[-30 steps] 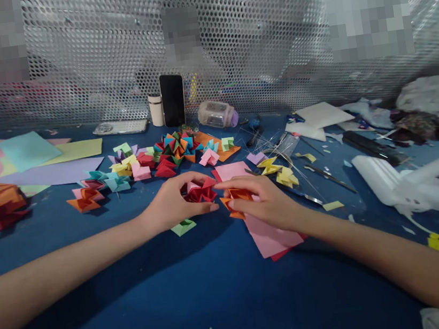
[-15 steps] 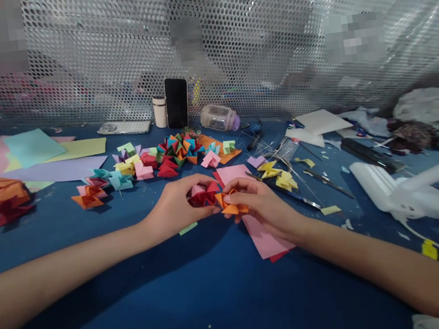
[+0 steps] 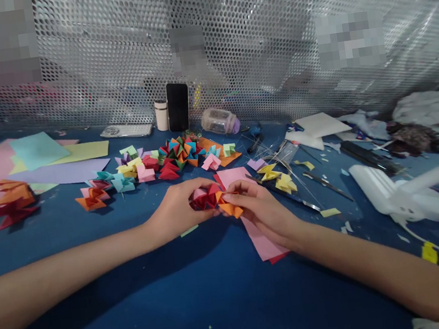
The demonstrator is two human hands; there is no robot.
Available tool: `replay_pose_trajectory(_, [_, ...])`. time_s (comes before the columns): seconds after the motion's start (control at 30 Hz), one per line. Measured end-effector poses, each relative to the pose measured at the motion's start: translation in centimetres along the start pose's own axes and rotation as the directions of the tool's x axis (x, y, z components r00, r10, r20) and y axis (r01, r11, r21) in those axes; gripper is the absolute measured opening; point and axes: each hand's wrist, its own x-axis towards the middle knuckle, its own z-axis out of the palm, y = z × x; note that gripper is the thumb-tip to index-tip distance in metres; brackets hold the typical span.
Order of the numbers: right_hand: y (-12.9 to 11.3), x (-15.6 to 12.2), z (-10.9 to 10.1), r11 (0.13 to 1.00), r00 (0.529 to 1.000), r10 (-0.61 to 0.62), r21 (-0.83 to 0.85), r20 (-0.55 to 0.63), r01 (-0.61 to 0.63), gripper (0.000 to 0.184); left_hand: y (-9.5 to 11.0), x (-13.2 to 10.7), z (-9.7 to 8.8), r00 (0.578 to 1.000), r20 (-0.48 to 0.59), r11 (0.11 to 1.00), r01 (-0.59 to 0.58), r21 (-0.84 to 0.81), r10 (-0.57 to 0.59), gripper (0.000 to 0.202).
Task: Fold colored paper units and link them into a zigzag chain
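Jutting from right hand [image 3: 264, 208] — orange folded paper [image 3: 232, 209].

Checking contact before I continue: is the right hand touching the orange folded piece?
Touching. The head view shows the right hand with its thumb pressed on the orange folded piece.

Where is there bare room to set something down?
Widest: the blue table nearest you, between left forearm and right forearm, barring specks. A smaller patch lies between the left forearm and the orange folded piece. Crowded: beyond the left hand and right hand, with folded papers; rightward, around the white device.
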Motion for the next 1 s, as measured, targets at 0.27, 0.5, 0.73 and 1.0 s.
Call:
replay_pose_trajectory(0.27, [0.10, 0.34, -0.15, 0.999, 0.999, 0.019, 0.035, 0.026, -0.020, 0.033, -0.16, 0.16, -0.01, 0.998, 0.048, 0.999, 0.037, 0.005, -0.037, 0.037])
replay_pose_trajectory(0.5, [0.70, 0.56, -0.33, 0.997, 0.999, 0.040, 0.062, -0.019, -0.039, 0.034, 0.06, 0.15, 0.22, 0.999, 0.043, 0.999, 0.022, -0.023, -0.021, 0.030])
replay_pose_trajectory(0.73, [0.74, 0.64, -0.16, 0.999, 1.000, 0.024, 0.049, -0.012, -0.023, 0.035, 0.01, 0.13, 0.31, 0.999, 0.029, 0.999, 0.036, -0.012, -0.035, 0.033])
replay_pose_trajectory(1.0, [0.32, 0.48, 0.11, 0.999, 0.999, -0.047, -0.024, 0.018, 0.047, 0.035, -0.14, -0.02, 0.39, 0.999, 0.031, 1.000, 0.024, 0.002, -0.024, 0.042])
